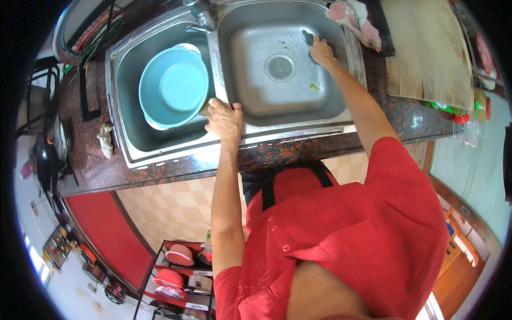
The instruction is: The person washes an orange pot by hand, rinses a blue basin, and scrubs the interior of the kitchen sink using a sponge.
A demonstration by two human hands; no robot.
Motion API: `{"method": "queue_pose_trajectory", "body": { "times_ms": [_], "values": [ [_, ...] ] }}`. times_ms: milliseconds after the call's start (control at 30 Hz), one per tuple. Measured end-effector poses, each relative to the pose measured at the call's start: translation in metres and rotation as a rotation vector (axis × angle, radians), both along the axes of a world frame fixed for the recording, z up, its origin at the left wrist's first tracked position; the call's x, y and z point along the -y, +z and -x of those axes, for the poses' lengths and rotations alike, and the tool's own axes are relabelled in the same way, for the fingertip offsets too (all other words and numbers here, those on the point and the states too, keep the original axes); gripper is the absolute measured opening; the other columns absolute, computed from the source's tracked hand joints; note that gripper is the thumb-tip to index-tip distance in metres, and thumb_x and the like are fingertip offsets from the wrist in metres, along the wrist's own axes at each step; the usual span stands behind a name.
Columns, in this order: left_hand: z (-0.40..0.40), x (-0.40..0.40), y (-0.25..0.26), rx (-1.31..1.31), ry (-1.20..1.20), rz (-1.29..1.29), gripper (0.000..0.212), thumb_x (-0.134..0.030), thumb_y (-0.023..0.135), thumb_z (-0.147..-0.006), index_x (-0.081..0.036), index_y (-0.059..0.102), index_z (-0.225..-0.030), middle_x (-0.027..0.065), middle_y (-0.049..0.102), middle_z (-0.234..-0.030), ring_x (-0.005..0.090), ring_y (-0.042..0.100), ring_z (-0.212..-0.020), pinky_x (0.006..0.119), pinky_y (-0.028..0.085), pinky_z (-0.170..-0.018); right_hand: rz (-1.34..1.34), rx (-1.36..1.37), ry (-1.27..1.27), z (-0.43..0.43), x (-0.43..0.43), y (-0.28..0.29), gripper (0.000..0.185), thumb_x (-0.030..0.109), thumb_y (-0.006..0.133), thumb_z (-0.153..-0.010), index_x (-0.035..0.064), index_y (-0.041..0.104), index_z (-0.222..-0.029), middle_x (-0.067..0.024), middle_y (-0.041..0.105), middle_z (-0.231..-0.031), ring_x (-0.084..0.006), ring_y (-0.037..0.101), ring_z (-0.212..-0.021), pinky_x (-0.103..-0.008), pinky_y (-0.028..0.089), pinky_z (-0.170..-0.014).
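Observation:
My right hand (322, 51) presses a dark scouring pad (308, 38) against the far right part of the right sink basin (264, 100), which is stainless steel. Near the drain strainer (280, 68) lies a small green food scrap (314, 87), with wet streaks around it. My left hand (225, 120) rests at the front of the divider between the two basins. A brownish thing (205, 109) shows by its fingertips; whether the hand grips it is unclear. In the left basin (132, 80) sits a light blue plastic tub (180, 88), close to those fingers.
A faucet (200, 16) stands behind the divider. A pink and white cloth (358, 22) lies on the sink's right rim, beside a wooden cutting board (428, 52). A crumpled rag (105, 140) is on the granite counter (88, 168). Clear bottles (466, 130) stand right of it.

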State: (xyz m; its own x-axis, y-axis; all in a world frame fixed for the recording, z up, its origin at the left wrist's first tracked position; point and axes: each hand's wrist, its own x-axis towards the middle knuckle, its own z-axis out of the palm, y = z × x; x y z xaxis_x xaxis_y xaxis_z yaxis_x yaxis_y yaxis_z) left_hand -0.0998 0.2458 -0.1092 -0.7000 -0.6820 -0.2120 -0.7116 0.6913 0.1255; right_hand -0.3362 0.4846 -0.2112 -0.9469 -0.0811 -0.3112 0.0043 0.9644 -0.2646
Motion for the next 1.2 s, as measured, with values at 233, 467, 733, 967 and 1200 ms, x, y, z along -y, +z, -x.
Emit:
{"method": "queue_pose_trajectory", "body": {
  "times_ms": [233,467,733,967,1200],
  "values": [
    [-0.007,0.006,-0.011,-0.097,-0.027,0.035,0.040,-0.032,0.058,-0.070,-0.003,0.044,-0.093,0.0141,0.055,-0.089,0.0306,0.057,-0.085,0.045,0.047,-0.068,0.172,0.285,0.235,-0.005,0.040,-0.004,0.039,0.008,0.046,-0.075,0.0133,0.055,-0.112,-0.0186,0.057,-0.094,-0.0312,0.053,-0.098,-0.0412,0.043,-0.082],
    [0.004,0.004,-0.008,-0.100,-0.019,-0.011,0.038,-0.032,0.059,-0.070,-0.003,0.044,-0.090,0.0147,0.054,-0.087,0.0313,0.057,-0.084,0.042,0.047,-0.066,-0.107,-0.069,0.156,0.034,0.058,-0.031,0.044,0.025,0.049,-0.081,0.0244,0.042,-0.124,-0.0168,0.040,-0.118,-0.0348,0.050,-0.099,-0.0411,0.043,-0.083],
    [-0.002,0.006,-0.008,-0.135,-0.026,-0.026,0.039,-0.031,0.060,-0.070,-0.001,0.044,-0.089,0.0155,0.054,-0.086,0.0328,0.056,-0.083,0.042,0.048,-0.066,-0.057,0.046,0.489,-0.024,0.067,-0.009,0.039,0.016,0.044,-0.082,0.0049,0.043,-0.119,-0.0257,0.043,-0.112,-0.0406,0.051,-0.095,-0.0432,0.043,-0.083],
    [0.001,0.006,-0.009,-0.170,-0.028,-0.047,0.037,-0.031,0.059,-0.070,-0.002,0.043,-0.088,0.0162,0.053,-0.085,0.0330,0.056,-0.082,0.043,0.047,-0.067,-0.141,0.718,-0.215,-0.105,0.000,0.029,0.066,0.012,0.049,-0.079,-0.0096,0.011,-0.128,-0.0323,0.042,-0.114,-0.0409,0.060,-0.072,-0.0392,0.054,-0.051],
    [-0.002,0.009,-0.010,-0.160,-0.002,-0.031,0.038,-0.031,0.059,-0.070,-0.001,0.045,-0.090,0.0172,0.055,-0.086,0.0334,0.056,-0.083,0.043,0.047,-0.068,0.574,0.600,-0.449,-0.087,0.054,-0.017,0.062,0.020,0.047,-0.085,-0.0038,0.010,-0.129,-0.0250,0.041,-0.119,-0.0362,0.061,-0.075,-0.0357,0.055,-0.061]
  ]
}}
